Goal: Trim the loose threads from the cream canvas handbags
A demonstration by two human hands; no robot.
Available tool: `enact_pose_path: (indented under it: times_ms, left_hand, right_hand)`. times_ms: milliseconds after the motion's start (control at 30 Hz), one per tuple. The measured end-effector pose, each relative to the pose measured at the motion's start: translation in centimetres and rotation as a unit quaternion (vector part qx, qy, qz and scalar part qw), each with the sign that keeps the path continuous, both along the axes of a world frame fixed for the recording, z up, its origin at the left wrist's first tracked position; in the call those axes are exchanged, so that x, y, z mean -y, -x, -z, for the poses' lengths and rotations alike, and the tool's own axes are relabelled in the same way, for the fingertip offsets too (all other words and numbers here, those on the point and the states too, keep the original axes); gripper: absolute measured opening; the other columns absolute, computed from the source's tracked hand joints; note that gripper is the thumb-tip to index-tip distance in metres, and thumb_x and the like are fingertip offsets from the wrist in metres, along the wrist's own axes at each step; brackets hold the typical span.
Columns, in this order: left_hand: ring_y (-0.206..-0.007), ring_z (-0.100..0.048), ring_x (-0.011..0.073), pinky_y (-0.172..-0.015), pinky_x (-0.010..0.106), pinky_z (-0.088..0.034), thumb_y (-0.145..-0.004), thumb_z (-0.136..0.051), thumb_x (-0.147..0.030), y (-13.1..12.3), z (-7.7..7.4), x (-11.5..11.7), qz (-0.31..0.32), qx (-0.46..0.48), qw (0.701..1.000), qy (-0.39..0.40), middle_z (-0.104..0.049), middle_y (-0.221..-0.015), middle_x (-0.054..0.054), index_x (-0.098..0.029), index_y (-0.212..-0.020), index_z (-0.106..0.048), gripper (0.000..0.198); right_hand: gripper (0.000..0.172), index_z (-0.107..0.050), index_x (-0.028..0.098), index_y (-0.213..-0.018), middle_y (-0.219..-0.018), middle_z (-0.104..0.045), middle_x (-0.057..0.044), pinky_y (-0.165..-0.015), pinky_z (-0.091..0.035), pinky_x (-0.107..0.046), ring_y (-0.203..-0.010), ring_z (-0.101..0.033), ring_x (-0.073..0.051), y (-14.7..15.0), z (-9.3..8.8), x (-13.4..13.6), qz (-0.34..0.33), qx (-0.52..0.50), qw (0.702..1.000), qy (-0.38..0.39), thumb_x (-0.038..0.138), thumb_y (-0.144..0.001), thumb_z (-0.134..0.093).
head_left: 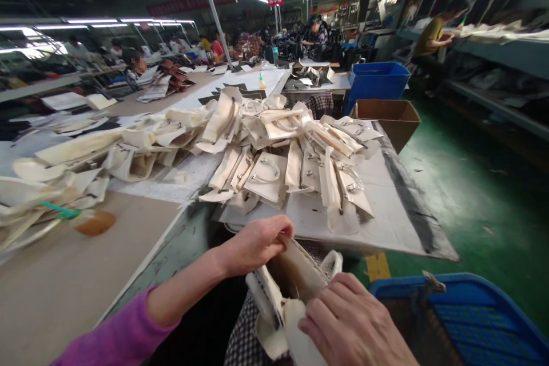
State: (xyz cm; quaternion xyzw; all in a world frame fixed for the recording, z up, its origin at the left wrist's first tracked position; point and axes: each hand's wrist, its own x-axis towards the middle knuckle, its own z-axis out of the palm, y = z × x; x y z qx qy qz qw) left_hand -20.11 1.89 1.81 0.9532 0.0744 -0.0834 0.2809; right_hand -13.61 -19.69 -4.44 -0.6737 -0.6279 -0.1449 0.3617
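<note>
I watched through the head camera while both bare hands worked on one open-topped cream bag (302, 260) of stiff, leather-like sheet, brownish inside. The bag was between the hands, tilted, over a black-and-white checked cloth (245, 329) and just in front of the near edge of a pale, paper-covered worktop (394, 200). My left grip (259, 243), a hand below a bright purple sleeve (122, 329), was pinched closed on the far rim of the bag. My right grip (351, 317) was closed over its near end, fingers bent around a pale flap. A rounded white loop handle (332, 263) stood up beside the right knuckles.

Ahead of the hands, a large heap of similar cream bag pieces (268, 174) lay on the worktop, many with small metal fittings, some with looped handles. On the left, a squat bottle of amber liquid with a green nozzle (95, 223) lay on its side on a brown board surface (146, 226), close to more cream pieces. To the right, a blue plastic basket (454, 281) stood near the right hand. Beyond the worktop were an open brown cardboard box (388, 113) and a deep blue plastic bin (380, 73).
</note>
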Motion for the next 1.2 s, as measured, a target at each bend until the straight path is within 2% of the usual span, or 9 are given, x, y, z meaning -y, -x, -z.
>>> enact_pose_path:
  times_ms: [67, 167, 267, 333, 467, 600, 833, 1033, 1200]
  left_hand:
    - [-0.086, -0.057, 0.0125, -0.079, 0.022, -0.041, -0.080, -0.051, -0.007, 0.1, 0.1, 0.0, 0.008, -0.013, 1.000, 0.007, -0.061, -0.093, -0.003, -0.020, -0.097, -0.054, 0.021]
    - [-0.081, -0.057, 0.0112, -0.075, 0.021, -0.041, -0.079, -0.049, -0.006, 0.3, 0.1, -0.3, 0.002, -0.022, 1.000, 0.016, -0.061, -0.088, -0.004, -0.021, -0.094, -0.053, 0.021]
    - [-0.080, -0.056, 0.0110, -0.074, 0.021, -0.041, -0.078, -0.050, -0.006, 0.4, 0.0, -0.7, -0.006, -0.021, 1.000, 0.002, -0.061, -0.088, -0.004, -0.021, -0.094, -0.053, 0.022]
    - [-0.082, -0.056, 0.0116, -0.075, 0.022, -0.041, -0.078, -0.052, -0.006, 0.3, 0.0, -0.9, -0.011, -0.010, 1.000, -0.016, -0.061, -0.091, -0.004, -0.020, -0.096, -0.054, 0.023]
    - [-0.088, -0.057, 0.0131, -0.080, 0.023, -0.043, -0.077, -0.055, -0.003, 0.4, 0.4, -0.7, -0.025, 0.042, 0.997, -0.066, -0.060, -0.096, -0.002, -0.019, -0.092, -0.053, 0.022]
    - [-0.089, -0.059, 0.0142, -0.081, 0.025, -0.046, -0.081, -0.056, -0.003, 0.7, 1.0, -0.4, -0.033, 0.097, 0.987, -0.120, -0.060, -0.096, 0.000, -0.018, -0.087, -0.051, 0.017]
    - [-0.095, -0.063, 0.0128, -0.084, 0.022, -0.050, -0.091, -0.053, -0.007, 0.7, 1.4, -0.1, 0.034, 0.175, 0.972, -0.151, -0.064, -0.109, 0.003, -0.019, -0.094, -0.056, 0.013]
    - [-0.088, -0.063, 0.0137, -0.077, 0.023, -0.051, -0.091, -0.052, -0.007, -0.1, 1.4, -0.2, 0.052, 0.161, 0.968, -0.183, -0.064, -0.099, 0.002, -0.018, -0.089, -0.054, 0.011]
    - [-0.085, -0.061, 0.0141, -0.075, 0.024, -0.049, -0.091, -0.050, -0.008, -0.5, 1.3, -0.5, 0.056, 0.142, 0.969, -0.196, -0.061, -0.096, 0.003, -0.017, -0.086, -0.052, 0.010]
  right_hand:
    - [0.027, -0.062, 0.014, -0.094, -0.059, -0.063, 0.001, -0.065, -0.050, -0.033, -0.054, -0.061, -0.015, 1.2, 2.3, -0.3, 0.060, 0.024, 0.997, -0.032, 0.026, -0.098, -0.039]
    - [0.018, -0.056, 0.011, -0.105, -0.065, -0.063, 0.001, -0.076, -0.054, -0.030, -0.065, -0.065, -0.014, 2.2, 5.5, -0.3, 0.110, -0.041, 0.989, -0.087, 0.019, -0.090, -0.052]
    - [0.035, -0.053, 0.012, -0.115, -0.095, -0.065, -0.011, -0.078, -0.059, -0.032, -0.089, -0.066, -0.020, 2.1, 7.3, -0.3, 0.205, -0.118, 0.967, -0.096, 0.031, -0.086, -0.059]
    - [0.045, -0.049, 0.014, -0.126, -0.117, -0.060, -0.016, -0.082, -0.061, -0.036, -0.105, -0.064, -0.024, 1.7, 7.8, -0.5, 0.227, -0.150, 0.960, -0.065, 0.035, -0.086, -0.058]
    - [0.049, -0.037, 0.020, -0.136, -0.126, -0.062, -0.011, -0.089, -0.060, -0.034, -0.114, -0.063, -0.022, 0.8, 8.0, -0.9, 0.153, -0.201, 0.967, 0.033, 0.030, -0.090, -0.051]
    - [0.043, -0.040, 0.023, -0.132, -0.121, -0.065, -0.008, -0.088, -0.060, -0.030, -0.110, -0.065, -0.020, 0.3, 8.1, -1.1, 0.144, -0.210, 0.967, 0.029, 0.029, -0.090, -0.049]
    - [0.028, -0.047, 0.026, -0.118, -0.106, -0.071, -0.003, -0.080, -0.060, -0.023, -0.097, -0.069, -0.015, -0.3, 7.5, -1.0, 0.153, -0.216, 0.964, 0.010, 0.031, -0.090, -0.051]
    - [0.021, -0.050, 0.027, -0.108, -0.096, -0.071, 0.000, -0.072, -0.061, -0.027, -0.086, -0.070, -0.016, -0.6, 6.6, -1.7, 0.186, -0.233, 0.954, -0.001, 0.027, -0.088, -0.051]
    - [0.028, -0.052, 0.026, -0.110, -0.108, -0.065, -0.003, -0.069, -0.058, -0.032, -0.085, -0.067, -0.019, -1.4, 5.4, -2.6, 0.230, -0.189, 0.955, 0.001, 0.021, -0.083, -0.054]
